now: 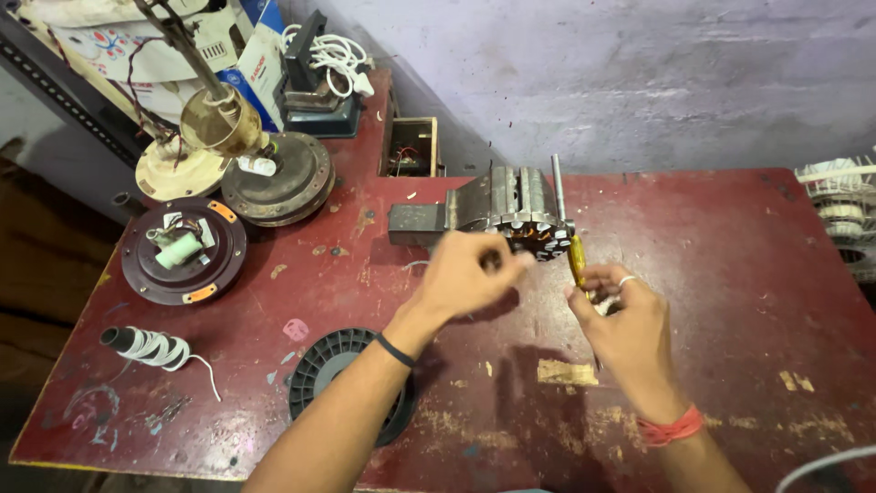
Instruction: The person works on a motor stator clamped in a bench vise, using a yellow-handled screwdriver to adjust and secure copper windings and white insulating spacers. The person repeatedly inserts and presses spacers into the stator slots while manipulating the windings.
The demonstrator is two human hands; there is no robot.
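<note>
Near the front edge of the red tabletop a black round fan cover lies partly under the left arm, and a spool with white cord lies to its left. Farther in, the left hand has its grip pinched together at the copper wire coils of the fan motor stator, which stands in the middle of the tabletop, and the right hand has its grip closed on a yellow-handled tool just beside it. The coils look only partly done, and the opened fan motors at the far left are still in pieces.
</note>
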